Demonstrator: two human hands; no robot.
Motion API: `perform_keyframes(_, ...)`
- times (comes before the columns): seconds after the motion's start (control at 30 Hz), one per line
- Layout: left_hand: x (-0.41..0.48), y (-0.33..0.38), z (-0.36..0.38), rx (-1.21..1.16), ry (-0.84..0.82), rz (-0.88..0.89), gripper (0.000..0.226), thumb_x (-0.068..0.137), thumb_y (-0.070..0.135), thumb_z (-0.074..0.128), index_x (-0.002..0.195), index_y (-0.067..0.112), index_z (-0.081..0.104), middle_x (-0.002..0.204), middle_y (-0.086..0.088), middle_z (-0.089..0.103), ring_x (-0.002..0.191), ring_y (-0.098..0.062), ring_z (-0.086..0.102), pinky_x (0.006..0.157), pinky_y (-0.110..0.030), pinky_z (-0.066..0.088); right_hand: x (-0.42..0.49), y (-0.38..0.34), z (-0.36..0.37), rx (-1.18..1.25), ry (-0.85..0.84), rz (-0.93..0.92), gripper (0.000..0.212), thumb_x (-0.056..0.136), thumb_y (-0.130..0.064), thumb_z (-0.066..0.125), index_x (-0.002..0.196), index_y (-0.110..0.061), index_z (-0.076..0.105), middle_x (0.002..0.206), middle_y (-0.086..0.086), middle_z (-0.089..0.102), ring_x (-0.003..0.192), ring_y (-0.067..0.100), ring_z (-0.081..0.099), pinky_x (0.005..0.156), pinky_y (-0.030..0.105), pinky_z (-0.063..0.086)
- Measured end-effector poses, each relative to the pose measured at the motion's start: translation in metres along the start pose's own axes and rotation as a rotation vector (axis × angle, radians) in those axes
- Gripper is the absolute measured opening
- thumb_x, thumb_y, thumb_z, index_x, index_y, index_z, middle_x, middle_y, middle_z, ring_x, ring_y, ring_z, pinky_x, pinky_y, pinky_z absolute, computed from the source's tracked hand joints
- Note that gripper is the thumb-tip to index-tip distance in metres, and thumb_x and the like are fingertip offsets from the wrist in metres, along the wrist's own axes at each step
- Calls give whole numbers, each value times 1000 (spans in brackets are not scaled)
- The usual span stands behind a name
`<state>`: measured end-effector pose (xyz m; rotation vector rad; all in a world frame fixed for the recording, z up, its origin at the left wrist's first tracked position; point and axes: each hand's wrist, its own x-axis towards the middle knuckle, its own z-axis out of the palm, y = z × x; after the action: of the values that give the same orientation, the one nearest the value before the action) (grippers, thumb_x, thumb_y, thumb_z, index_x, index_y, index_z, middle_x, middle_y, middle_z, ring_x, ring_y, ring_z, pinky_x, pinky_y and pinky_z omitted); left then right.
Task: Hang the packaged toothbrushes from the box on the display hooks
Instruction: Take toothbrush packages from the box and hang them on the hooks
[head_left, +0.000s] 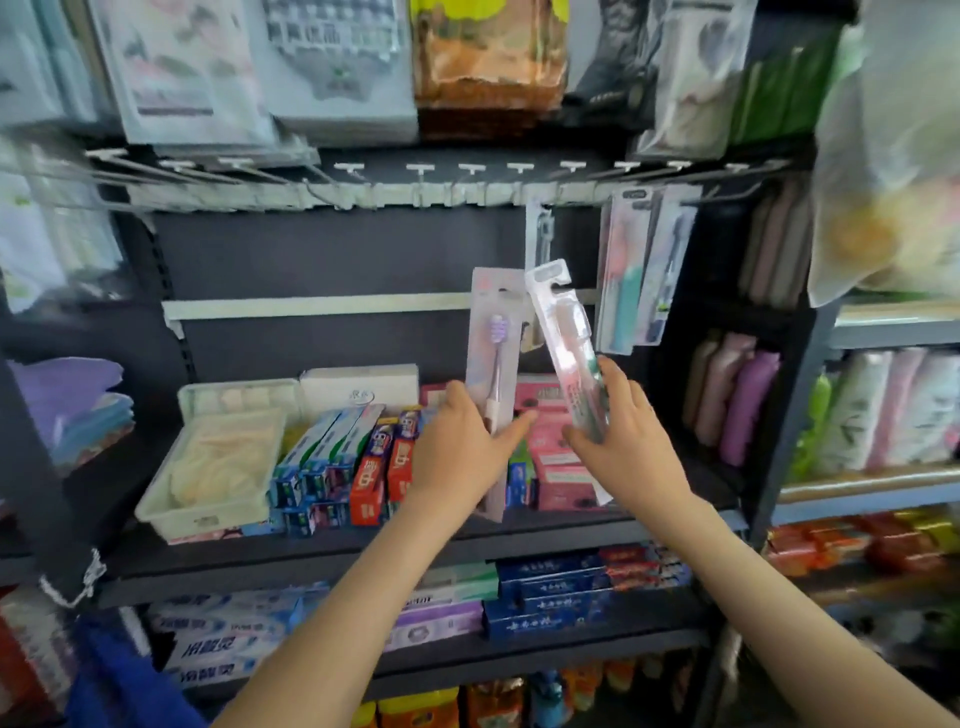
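A few packs (644, 260) hang; most hooks (521, 167) stand bare. The left hand (462, 447) grips a purple pack (493, 358), the right hand (626, 434) a clear pack (563, 332).

1. One head-worn view only, facing a shop rack nearly straight on with a slight downward tilt.
2. It's close in: the left forearm (337, 613) and right forearm (769, 587) enter from the bottom edge.
3. The wide lens bows the hook rail (470, 169) across the top, with the toothpaste shelf (519, 535) in the centre and neighbouring racks at both edges.
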<state>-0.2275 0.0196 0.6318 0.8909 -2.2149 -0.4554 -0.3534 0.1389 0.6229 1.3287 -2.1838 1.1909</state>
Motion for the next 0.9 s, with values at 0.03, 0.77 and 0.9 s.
perform_keyframes(0.03,7,9,7,-22,-1,-16,59,81,67,57,102,15,37,83,2,55,71,-17,57,50,-26,42,7,10,-9,-10,7,-5,81,87,-22,67,151,-15,18,138,9,42,124,24,44,98,31,38)
perform_keyframes(0.77,118,86,66,92,114,-114,67,86,67,51,118,9,38,91,-3,56,75,-20,52,57,-30,39,170,115,-49,-333,6,10,82,92,-24,55,152,-32,-1,131,12,39,113,30,44,74,39,50)
perform_keyframes(0.9,124,87,64,91,140,-104,67,86,64,52,120,8,38,88,-1,50,79,-23,54,60,-30,39,187,116,-43,-371,-7,51,80,94,-29,53,153,-26,-2,138,14,36,113,31,46,66,34,44)
